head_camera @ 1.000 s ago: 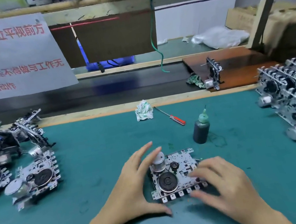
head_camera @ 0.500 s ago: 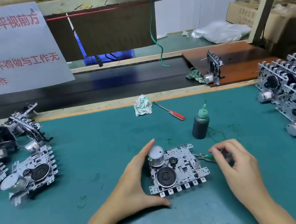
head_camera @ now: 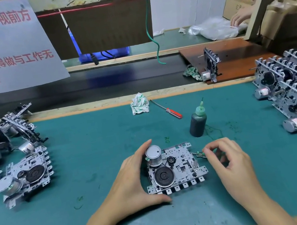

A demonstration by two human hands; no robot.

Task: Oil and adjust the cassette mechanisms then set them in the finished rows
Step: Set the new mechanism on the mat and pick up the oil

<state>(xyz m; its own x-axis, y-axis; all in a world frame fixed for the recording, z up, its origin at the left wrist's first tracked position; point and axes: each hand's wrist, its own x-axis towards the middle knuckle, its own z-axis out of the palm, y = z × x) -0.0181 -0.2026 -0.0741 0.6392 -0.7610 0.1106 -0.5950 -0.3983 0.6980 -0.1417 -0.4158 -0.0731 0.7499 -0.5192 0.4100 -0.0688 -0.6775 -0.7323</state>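
Cassette mechanism lies flat on the green worktop, right in front of the person, with its round black wheel and silver motor can facing up. Seen from the head camera, its long side runs left to right, and the row of little metal tabs points back toward the person.

Left hand cups the left side of it. The fingers curve up beside the motor can and the thumb lies along the near edge, so this grip holds the mechanism steady.

Right hand sits just to the right of the mechanism. Its fingertips pinch a small screwdriver with a green handle. The screwdriver lies almost flat, its long way running left to right, and its thin tip points left at the right edge of the mechanism. The tip looks like it touches there, but I cannot tell for sure.

I think the adjusting comes next, and the right hand is the nearer one for that.

Oil bottle stands upright behind the mechanism. Finished rows stand far off on the right side.
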